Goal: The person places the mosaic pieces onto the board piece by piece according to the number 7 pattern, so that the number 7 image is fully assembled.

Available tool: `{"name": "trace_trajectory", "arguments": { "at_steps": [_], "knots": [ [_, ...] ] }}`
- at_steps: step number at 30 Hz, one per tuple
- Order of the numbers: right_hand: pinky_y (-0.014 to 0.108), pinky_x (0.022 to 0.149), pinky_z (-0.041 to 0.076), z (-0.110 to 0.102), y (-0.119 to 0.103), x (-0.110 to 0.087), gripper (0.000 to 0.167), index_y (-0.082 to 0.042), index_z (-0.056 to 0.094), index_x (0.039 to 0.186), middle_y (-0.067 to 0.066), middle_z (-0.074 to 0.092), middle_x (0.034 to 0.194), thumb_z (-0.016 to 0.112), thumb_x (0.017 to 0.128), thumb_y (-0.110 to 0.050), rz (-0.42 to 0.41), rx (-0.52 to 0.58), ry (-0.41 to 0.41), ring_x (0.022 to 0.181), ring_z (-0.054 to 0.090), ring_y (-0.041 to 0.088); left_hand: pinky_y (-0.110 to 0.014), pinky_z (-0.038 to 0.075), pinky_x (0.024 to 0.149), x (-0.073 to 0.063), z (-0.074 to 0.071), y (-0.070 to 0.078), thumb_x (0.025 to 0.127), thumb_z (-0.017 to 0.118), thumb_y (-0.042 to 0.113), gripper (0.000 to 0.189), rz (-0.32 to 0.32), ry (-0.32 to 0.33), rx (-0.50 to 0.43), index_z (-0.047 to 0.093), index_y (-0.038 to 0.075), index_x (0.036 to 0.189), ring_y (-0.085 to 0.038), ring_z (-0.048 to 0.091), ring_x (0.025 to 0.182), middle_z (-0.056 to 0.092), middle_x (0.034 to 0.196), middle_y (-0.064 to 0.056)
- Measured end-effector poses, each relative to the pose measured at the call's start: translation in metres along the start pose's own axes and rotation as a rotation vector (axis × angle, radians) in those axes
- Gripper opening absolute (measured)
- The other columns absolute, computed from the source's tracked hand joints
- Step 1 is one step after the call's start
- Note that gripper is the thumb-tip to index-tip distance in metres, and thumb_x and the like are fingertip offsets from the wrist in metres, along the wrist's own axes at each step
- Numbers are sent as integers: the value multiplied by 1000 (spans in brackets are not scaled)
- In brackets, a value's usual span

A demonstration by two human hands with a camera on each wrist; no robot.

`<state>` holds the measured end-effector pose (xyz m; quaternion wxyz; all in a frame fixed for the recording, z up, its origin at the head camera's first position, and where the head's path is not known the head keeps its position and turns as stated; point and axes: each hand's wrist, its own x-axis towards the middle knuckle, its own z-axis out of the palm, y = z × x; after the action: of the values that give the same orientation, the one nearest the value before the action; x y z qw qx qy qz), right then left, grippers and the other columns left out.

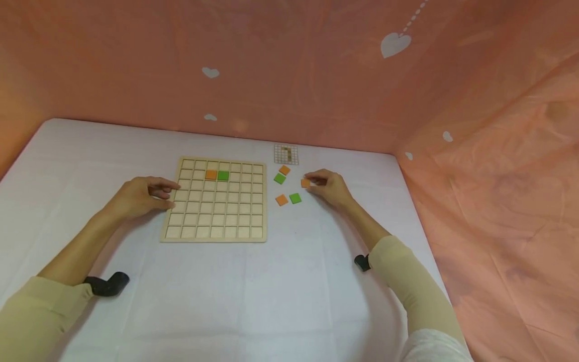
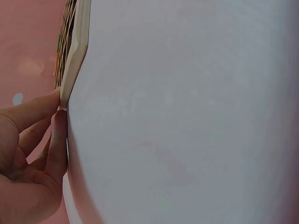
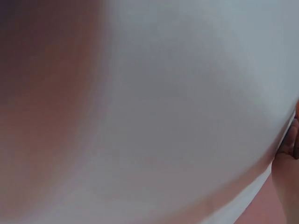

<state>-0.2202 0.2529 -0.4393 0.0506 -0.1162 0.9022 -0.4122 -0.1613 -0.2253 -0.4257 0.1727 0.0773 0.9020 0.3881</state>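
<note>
A pale wooden grid board (image 1: pixel 213 233) lies flat on the white table. One orange tile (image 1: pixel 211 174) and one green tile (image 1: pixel 223 175) sit side by side in its second row from the back. My left hand (image 1: pixel 137 197) holds the board's left edge with thumb and forefinger; the left wrist view shows the fingertips at the board's rim (image 2: pixel 80 44). Right of the board, my right hand (image 1: pixel 329 188) pinches another orange tile (image 1: pixel 305 183) between thumb and fingers, close to the table. Only a sliver of that hand (image 3: pixel 286 163) shows in the right wrist view.
Loose tiles lie between board and right hand: an orange one (image 1: pixel 284 170) and a green one (image 1: pixel 280 178) behind, an orange one (image 1: pixel 282 200) and a green one (image 1: pixel 295 198) nearer. A small pattern card (image 1: pixel 286 154) lies behind them. An orange curtain (image 1: pixel 271 75) borders the table.
</note>
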Motion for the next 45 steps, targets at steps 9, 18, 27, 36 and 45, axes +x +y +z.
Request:
{"name": "trace_trajectory", "arguments": {
  "at_steps": [9,18,27,36,45],
  "knots": [
    [33,93,49,5,-1,0,27,-7,74,115,7,67,113,76,88,-9,-23,-13,12,108,62,20,-54,39,95,0,-2,0,88,76,24,51,3,5,9,60,5,133,-36,59,110,68,112,-19],
    [31,87,51,3,-1,2,25,-6,75,113,7,69,109,77,88,-11,-40,-67,23,101,64,20,-52,40,95,2,1,-2,88,77,24,51,4,-1,-4,60,5,133,-34,59,111,67,114,-19],
    [31,89,50,5,-15,8,26,-7,74,114,5,68,111,76,89,-15,-17,0,38,103,62,18,-52,40,94,2,0,-1,88,76,23,51,5,8,1,60,5,133,-36,58,110,67,113,-20],
    [28,87,52,20,-38,21,27,-6,74,114,5,66,111,77,88,-13,-51,67,34,99,64,18,-50,40,94,2,1,-2,88,76,22,50,14,11,-6,61,5,132,-33,59,109,67,112,-19],
    [28,86,52,38,-54,30,26,-6,75,113,3,65,111,77,88,-13,-56,140,-9,97,64,17,-51,40,95,2,1,-2,88,76,23,50,2,8,-13,60,5,132,-33,58,110,67,114,-19]
  ]
}}
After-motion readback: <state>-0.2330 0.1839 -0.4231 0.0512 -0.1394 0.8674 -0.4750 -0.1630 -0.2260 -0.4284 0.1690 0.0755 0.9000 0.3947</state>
